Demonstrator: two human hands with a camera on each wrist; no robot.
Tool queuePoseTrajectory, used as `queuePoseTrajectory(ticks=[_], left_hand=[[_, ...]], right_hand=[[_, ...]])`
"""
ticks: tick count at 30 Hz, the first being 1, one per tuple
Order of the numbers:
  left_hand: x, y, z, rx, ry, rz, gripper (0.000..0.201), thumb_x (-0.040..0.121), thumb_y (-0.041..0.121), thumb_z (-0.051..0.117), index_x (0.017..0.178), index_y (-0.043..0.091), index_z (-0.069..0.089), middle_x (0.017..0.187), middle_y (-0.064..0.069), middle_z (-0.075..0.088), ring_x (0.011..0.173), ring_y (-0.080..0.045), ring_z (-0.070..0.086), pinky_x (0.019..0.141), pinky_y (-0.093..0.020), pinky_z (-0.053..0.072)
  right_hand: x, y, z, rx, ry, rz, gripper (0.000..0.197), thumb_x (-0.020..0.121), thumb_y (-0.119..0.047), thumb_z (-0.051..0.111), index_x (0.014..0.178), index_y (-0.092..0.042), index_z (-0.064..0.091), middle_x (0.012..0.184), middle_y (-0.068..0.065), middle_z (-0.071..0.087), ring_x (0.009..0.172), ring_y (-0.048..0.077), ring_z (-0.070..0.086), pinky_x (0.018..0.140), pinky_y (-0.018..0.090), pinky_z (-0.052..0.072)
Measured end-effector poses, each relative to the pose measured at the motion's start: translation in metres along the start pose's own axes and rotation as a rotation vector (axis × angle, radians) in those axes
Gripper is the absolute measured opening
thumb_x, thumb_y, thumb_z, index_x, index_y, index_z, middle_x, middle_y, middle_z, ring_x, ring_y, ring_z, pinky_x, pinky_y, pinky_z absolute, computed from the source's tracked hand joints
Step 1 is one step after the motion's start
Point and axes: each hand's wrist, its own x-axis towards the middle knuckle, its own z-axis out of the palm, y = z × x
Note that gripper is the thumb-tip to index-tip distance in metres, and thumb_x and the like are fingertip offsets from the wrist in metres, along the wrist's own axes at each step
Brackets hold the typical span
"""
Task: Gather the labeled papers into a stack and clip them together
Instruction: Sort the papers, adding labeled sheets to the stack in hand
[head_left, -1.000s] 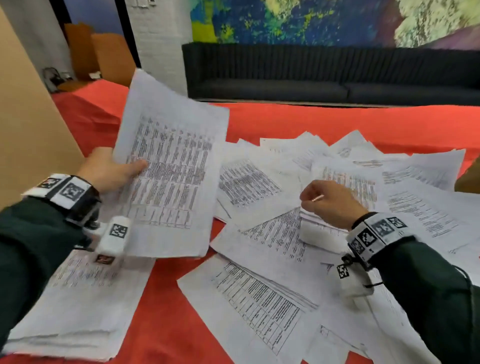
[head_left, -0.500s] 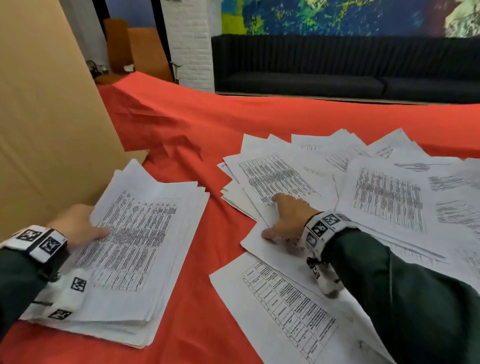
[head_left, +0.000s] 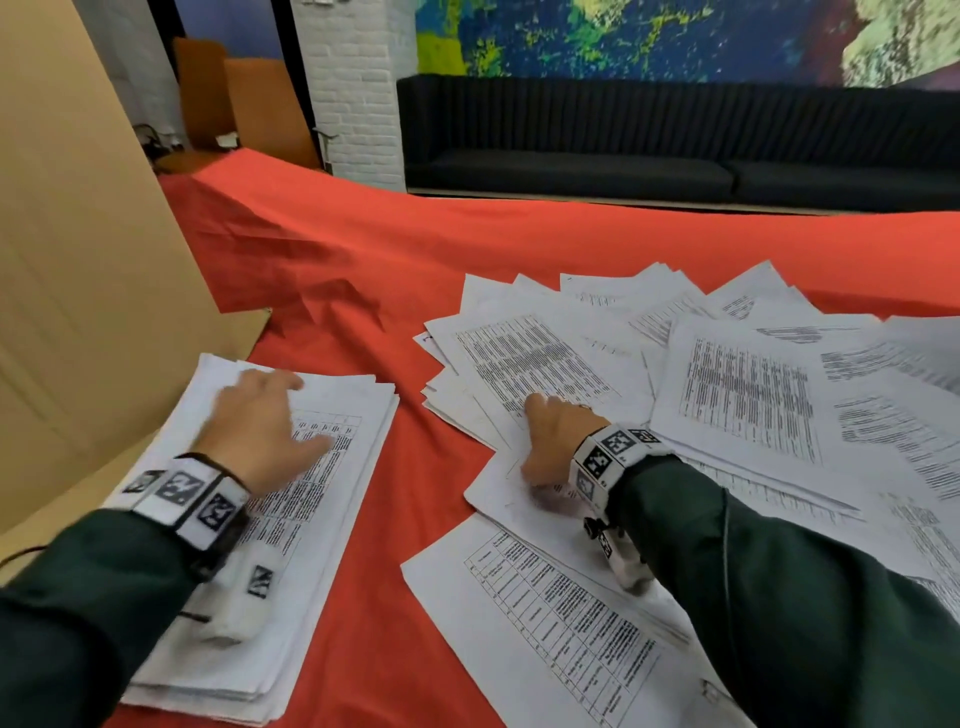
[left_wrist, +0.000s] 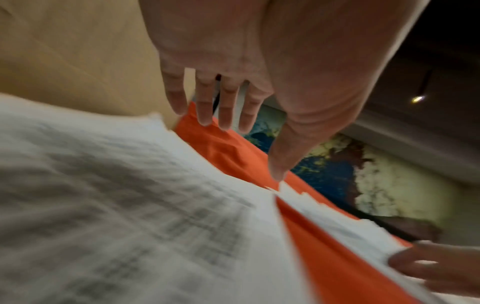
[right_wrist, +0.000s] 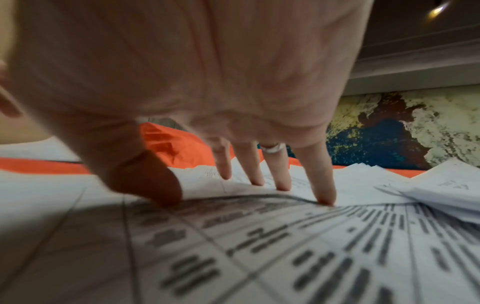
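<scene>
A stack of printed papers (head_left: 291, 525) lies at the near left on the red cloth. Over its far end my left hand (head_left: 260, 426) hovers with fingers spread and straight, holding nothing; in the left wrist view the left hand (left_wrist: 223, 115) is just above the stack (left_wrist: 130, 226), blurred. To the right, loose printed sheets (head_left: 727, 405) lie fanned over each other. My right hand (head_left: 550, 441) presses down on one of them, and the right wrist view shows the fingertips (right_wrist: 324, 199) and thumb planted on a sheet with a table (right_wrist: 259, 246). No clip is visible.
A tall cardboard panel (head_left: 78, 286) stands along the left edge, close to the stack. The red cloth (head_left: 415, 260) is wrinkled behind the papers. A dark sofa (head_left: 675, 140) and a painted wall are beyond the table.
The sheets my left hand held up a second ago now lie on the left stack; that hand let go and slid toward its far end. My right hand moved left onto another loose sheet.
</scene>
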Motion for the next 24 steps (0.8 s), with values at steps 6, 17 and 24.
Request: queuePoseTrajectory(ticks=[6, 17, 24], left_hand=[[-0.009, 0.122, 0.040, -0.118, -0.429, 0.197, 0.054, 0.079, 0.060, 0.076, 0.113, 0.019, 0.065, 0.106, 0.005, 0.073, 0.106, -0.020, 0.067, 0.096, -0.033, 0.052], [0.002, 0.164, 0.055, -0.058, -0.497, 0.162, 0.032, 0.080, 0.035, 0.082, 0.078, 0.009, 0.064, 0.067, -0.009, 0.063, 0.090, -0.030, 0.073, 0.076, -0.034, 0.055], [0.013, 0.149, 0.040, 0.097, -0.565, 0.152, 0.033, 0.079, 0.033, 0.084, 0.088, 0.003, 0.074, 0.071, -0.003, 0.073, 0.076, -0.023, 0.073, 0.079, -0.033, 0.060]], right_hand=[[-0.009, 0.016, 0.000, -0.014, 0.065, -0.040, 0.076, 0.081, -0.017, 0.068, 0.146, -0.018, 0.030, 0.107, 0.005, 0.060, 0.099, 0.029, 0.063, 0.079, 0.036, 0.054], [-0.026, 0.052, -0.035, 0.215, 0.419, 0.035, 0.022, 0.092, -0.003, 0.051, 0.106, -0.015, 0.062, 0.079, 0.002, 0.060, 0.073, 0.025, 0.064, 0.073, 0.036, 0.058], [-0.059, 0.157, -0.087, 0.361, 1.083, 0.222, 0.018, 0.094, -0.011, 0.050, 0.100, -0.007, 0.067, 0.095, 0.027, 0.070, 0.086, 0.047, 0.063, 0.067, 0.035, 0.035]])
